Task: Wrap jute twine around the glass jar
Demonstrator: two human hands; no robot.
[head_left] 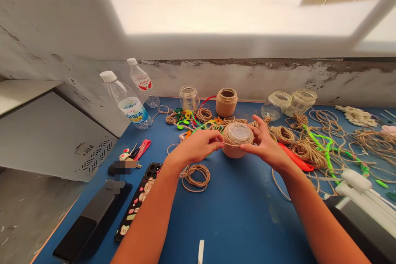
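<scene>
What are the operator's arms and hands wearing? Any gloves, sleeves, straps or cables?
None of those. The left hand and right hand are bare, with no gloves. The left forearm and right forearm show no sleeves, cables or markings. No watch or band shows at either wrist.

Two plastic water bottles (126, 101), cartoon-case phone (139, 198) on blue table (244, 218); glass jars (276, 105) at far edge.

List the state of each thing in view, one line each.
Left hand: gripping jar, pinching twine
Right hand: fingers spread on jar
Held jar: twine-wrapped
Rear jar: twine-wrapped, upright
Clear jar: bare, upright
Nearer bottle: capped
Phone: face down
Twine coil: loose on table
</scene>
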